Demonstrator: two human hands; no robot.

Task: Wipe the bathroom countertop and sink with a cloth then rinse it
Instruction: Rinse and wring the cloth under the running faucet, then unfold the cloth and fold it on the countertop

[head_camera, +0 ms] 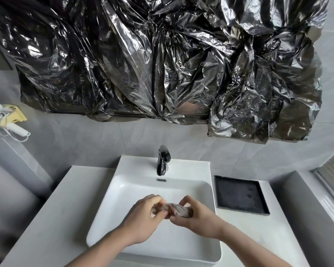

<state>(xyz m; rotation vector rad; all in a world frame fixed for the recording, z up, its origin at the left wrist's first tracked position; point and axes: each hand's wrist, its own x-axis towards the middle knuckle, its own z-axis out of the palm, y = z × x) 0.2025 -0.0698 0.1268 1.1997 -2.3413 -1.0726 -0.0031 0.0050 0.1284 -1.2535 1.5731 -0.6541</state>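
A: Hands?
B: Both over the white rectangular ceramic sink basin (191, 187). Left hand (143, 220) and right hand (195, 218) close together, each clamped on one end of a small greyish-brown wrung cloth (176, 209). Fingers curled tight around the bunched fabric.

A: Cloth position?
B: Held in the air above the basin, stretched between the two fists, clear of the basin floor. Twisted into a thick roll.

A: Tap?
B: Glossy black single-lever faucet (163, 160) upright on the back ledge of the sink, behind the hands. No stream visible below the spout.

A: Surroundings?
B: White stone countertop (52, 218) flanking the sink on both sides. Shallow black square tray (239, 195) on the right part, just beside the basin. Crinkled black plastic sheeting (162, 58) across the wall above. White hair dryer (0, 120) at far left, cord looped beneath.
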